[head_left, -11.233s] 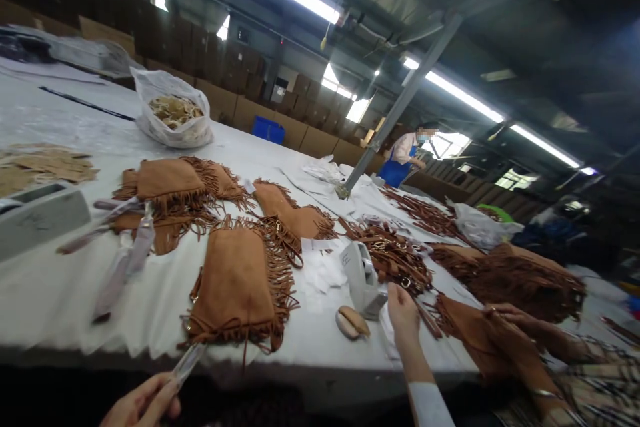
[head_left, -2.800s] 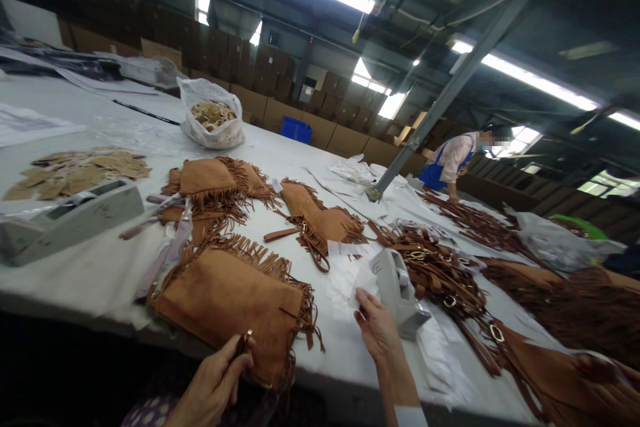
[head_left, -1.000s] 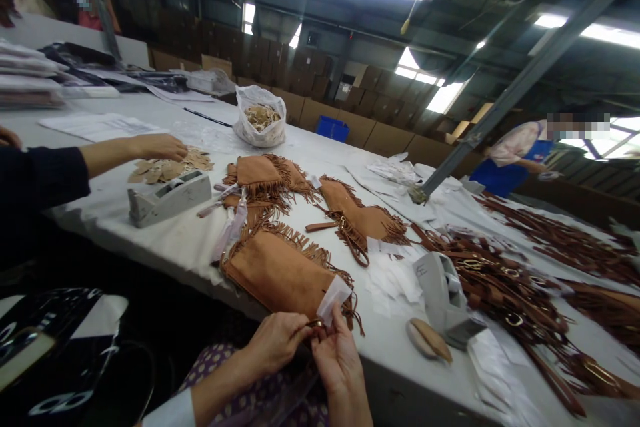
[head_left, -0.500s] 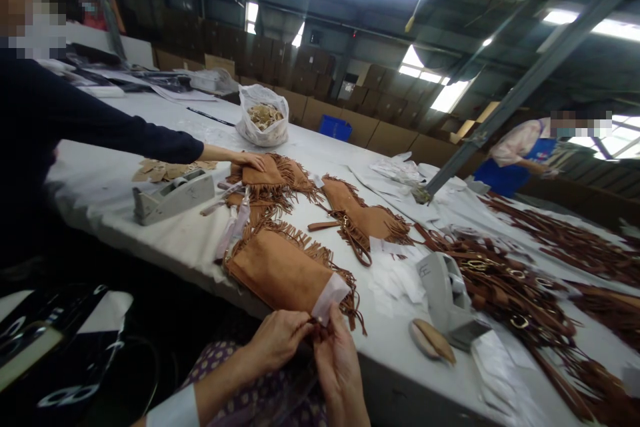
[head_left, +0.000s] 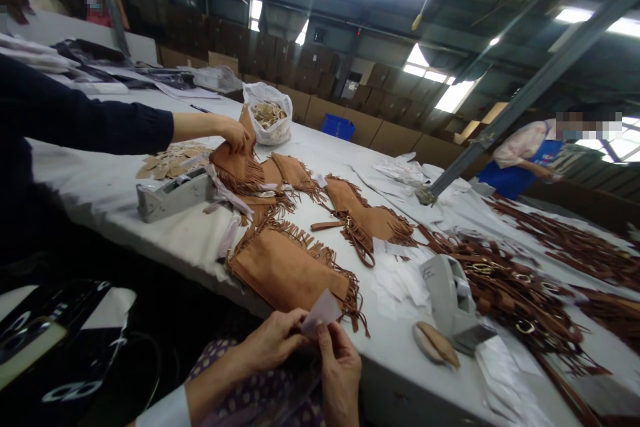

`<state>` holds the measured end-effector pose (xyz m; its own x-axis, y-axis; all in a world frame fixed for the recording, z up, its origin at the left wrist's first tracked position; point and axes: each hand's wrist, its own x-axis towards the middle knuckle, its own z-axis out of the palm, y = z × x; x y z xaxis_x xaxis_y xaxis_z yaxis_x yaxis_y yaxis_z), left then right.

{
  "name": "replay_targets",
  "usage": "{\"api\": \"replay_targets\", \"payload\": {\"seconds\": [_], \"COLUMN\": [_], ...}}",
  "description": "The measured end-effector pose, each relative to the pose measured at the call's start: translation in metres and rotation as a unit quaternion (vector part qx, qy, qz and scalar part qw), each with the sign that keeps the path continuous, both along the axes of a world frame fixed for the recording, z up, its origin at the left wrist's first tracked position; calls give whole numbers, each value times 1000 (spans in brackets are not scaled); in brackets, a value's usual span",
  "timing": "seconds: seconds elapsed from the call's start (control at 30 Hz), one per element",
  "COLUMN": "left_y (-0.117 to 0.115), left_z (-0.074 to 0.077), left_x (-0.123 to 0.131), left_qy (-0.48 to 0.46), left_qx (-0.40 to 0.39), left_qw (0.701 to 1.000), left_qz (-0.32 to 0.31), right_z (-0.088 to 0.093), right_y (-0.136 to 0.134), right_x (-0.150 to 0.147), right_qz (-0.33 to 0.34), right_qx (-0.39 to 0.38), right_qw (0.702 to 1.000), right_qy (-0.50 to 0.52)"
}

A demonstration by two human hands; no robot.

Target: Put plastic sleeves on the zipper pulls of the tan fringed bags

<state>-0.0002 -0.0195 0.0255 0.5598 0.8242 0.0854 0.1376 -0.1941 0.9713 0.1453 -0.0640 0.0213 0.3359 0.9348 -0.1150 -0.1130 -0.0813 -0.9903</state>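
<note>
A small white sheet [head_left: 323, 311], paper or thin foam, is pinched between the fingertips of my left hand [head_left: 275, 343] and my right hand [head_left: 340, 360]. Both hands are closed at the table's front edge. Just beyond them lies a tan suede bag [head_left: 285, 267] with brown fringe along its far and right sides. The sheet overlaps the bag's near right corner, where my fingers hide what is beneath. A second fringed bag [head_left: 370, 217] with a wrist strap [head_left: 361, 248] lies farther back.
On the left, a co-worker's hand [head_left: 233, 133] lifts another fringed piece [head_left: 240, 167] beside a grey tape dispenser [head_left: 175, 195]. To the right stand another tape dispenser [head_left: 450, 300], white sheets [head_left: 400, 283] and brown straps [head_left: 515, 287]. A plastic bag of scraps [head_left: 273, 117] sits behind.
The white sheet has tilted and moved off the bag's corner towards my hands. My right hand's fingers have curled in. The co-worker's hand has raised a fringed piece from the table.
</note>
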Motion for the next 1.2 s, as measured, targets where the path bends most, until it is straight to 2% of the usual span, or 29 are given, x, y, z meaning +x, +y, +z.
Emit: {"api": "replay_targets", "payload": {"seconds": [0.1,0.2,0.33,0.4,0.47,0.53,0.6,0.63,0.7,0.77,0.87,1.03,1.2], "left_y": [0,0,-5,-12,-20,-28,-34,-36,-39,-40,-41,-41,-41], "left_z": [1,2,-5,-13,-22,-28,-29,-28,-25,-22,-25,-40,-53], "left_x": [-3,-6,-11,-15,-19,-24,-31,-34,-39,-41,-37,-25,-17], "left_qy": [-21,-31,-30,-60,-108,-126,-114,-111,-125,-155,-176,-119,-138], "left_qx": [-15,-4,-6,-54,-122,-202,-306,-363,-450,-482,-480,-443,-409], "left_qw": [1000,999,999,997,983,959,928,911,881,862,859,887,891], "left_qz": [-16,-24,-11,20,80,156,181,161,80,13,7,52,142], "right_z": [3,2,-4,-9,-15,-22,-29,-33,-41,-48,-51,-34,-18], "right_y": [-6,-11,-15,-17,-19,-20,-21,-21,-24,-27,-33,-27,-16], "right_x": [0,-3,-7,-8,-8,-7,-6,-7,-9,-11,-13,-4,-4], "right_qz": [39,43,50,55,53,55,73,84,103,112,116,21,29], "right_qx": [11,16,83,123,165,219,270,289,311,325,334,260,175], "right_qw": [998,990,967,956,939,908,867,847,816,802,813,869,904], "right_qy": [-44,-131,-235,-261,-298,-352,-413,-439,-477,-488,-463,-420,-389]}}
